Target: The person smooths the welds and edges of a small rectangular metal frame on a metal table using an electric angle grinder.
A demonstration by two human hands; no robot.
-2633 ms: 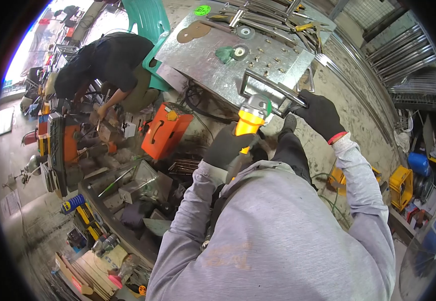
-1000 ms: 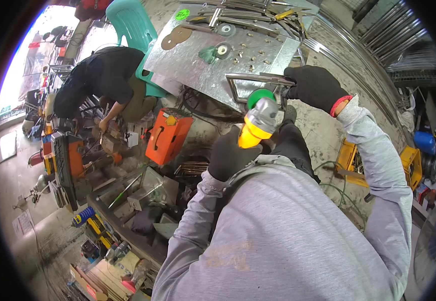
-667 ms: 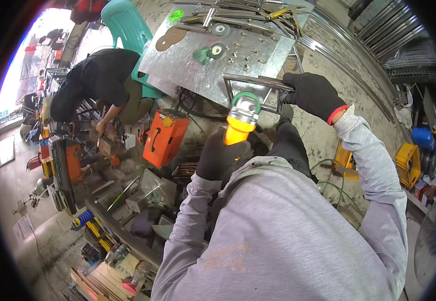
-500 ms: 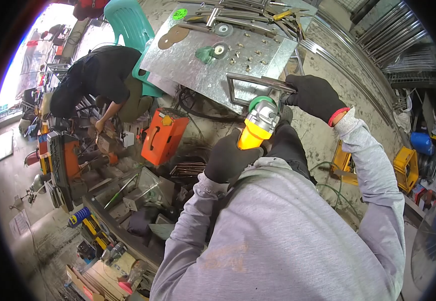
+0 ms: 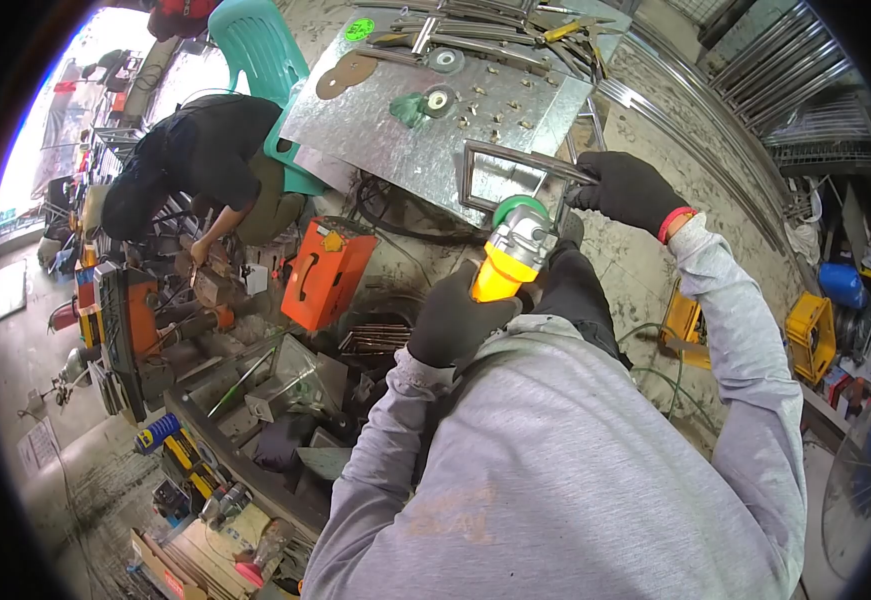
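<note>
In a black glove, my left hand (image 5: 460, 315) is wrapped round the yellow body of an angle grinder (image 5: 508, 258). The grinder's green disc (image 5: 518, 208) sits close beside the lower part of a rectangular metal frame (image 5: 515, 153). My right hand (image 5: 627, 198), also gloved in black, grips this frame at its right end. The frame's left side overlaps the front edge of the metal-topped table (image 5: 355, 130) in this view. On that table lie a round disc with a white centre (image 5: 437, 101) and several small metal pieces (image 5: 496, 118).
Another person (image 5: 195, 160) bends over work at the left, near a green plastic chair (image 5: 250, 50). An orange toolbox (image 5: 327, 272) stands on the floor. Metal tubes (image 5: 780, 70) are stacked at the right, with yellow crates (image 5: 810, 335) below. Pliers (image 5: 565, 32) lie at the table's back.
The grinder and its green disc have shifted slightly down and left, away from the frame's lower bar. The frame has moved slightly to the right with my right hand.
</note>
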